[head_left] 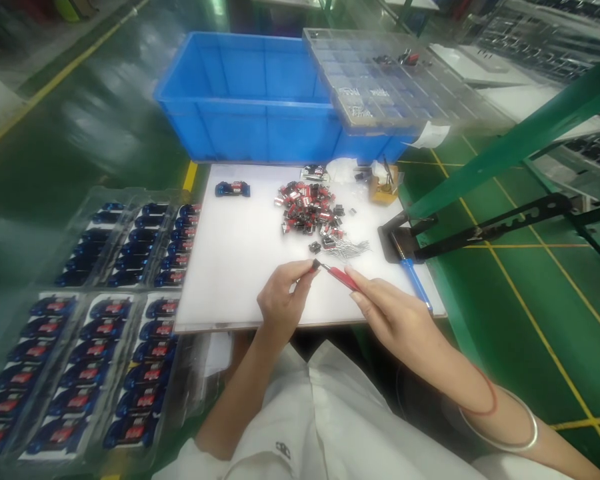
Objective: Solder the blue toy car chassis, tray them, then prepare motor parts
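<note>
**Small black part [316, 265] pinched in the left hand [284, 293], red-handled tool [344, 277] in the right hand [397, 312], above a white table [235, 267]**

Head view, looking forward and down. Fingers of the left hand pressed together on the small black part, held just above the near half of the table. Fingers of the right hand clamped around the red handle, with the thin metal tip pointed left at the part; contact between tip and part too small to tell.

Just beyond the hands, a scatter of thin metal pins [350, 250]; farther back, near the table's middle, a heap of red, black and silvery pieces [305, 207]. Toward the far left corner, a single blue car-shaped piece [233, 189]. At the far right, a small yellow box [383, 194] with slim items upright in it, and beside it some crumpled white material [342, 169]. Along the right edge, a black bracket [391, 245] and a blue-handled tool [417, 285] lying at a slant.

Behind the table, a big blue bin [250, 127], with a clear compartment tray [380, 125] across its right end. To the left, clear plastic trays [93, 289] with rows of blue car-shaped pieces, many with red middles. Underneath, green floor [560, 313] marked with yellow lines.
</note>
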A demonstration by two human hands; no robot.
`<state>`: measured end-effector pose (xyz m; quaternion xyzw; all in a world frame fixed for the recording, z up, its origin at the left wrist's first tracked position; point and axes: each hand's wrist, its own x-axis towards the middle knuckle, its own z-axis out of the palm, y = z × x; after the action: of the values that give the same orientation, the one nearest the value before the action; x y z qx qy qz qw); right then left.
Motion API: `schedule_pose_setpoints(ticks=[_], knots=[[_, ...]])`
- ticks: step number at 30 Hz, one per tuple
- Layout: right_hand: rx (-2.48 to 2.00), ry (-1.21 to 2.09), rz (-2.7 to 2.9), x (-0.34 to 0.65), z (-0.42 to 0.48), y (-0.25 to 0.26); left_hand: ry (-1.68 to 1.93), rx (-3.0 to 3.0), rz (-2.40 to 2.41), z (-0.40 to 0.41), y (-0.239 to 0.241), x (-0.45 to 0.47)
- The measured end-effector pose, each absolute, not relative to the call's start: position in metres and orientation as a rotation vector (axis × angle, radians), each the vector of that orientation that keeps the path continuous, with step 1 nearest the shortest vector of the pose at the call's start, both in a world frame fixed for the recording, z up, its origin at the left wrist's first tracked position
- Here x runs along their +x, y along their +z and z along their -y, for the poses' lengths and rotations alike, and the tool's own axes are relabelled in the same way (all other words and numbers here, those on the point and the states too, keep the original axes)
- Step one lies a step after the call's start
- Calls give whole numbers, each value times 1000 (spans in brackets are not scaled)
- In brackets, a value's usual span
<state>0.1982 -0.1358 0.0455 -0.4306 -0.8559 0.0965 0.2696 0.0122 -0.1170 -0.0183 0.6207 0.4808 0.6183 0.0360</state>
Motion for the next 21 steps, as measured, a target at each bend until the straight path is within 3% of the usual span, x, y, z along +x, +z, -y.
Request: schedule_pose_setpoints(ticks=[21], knots=[[-1395, 909, 2180, 199, 123, 67, 1919, 2037, -1492, 115, -21, 10]])
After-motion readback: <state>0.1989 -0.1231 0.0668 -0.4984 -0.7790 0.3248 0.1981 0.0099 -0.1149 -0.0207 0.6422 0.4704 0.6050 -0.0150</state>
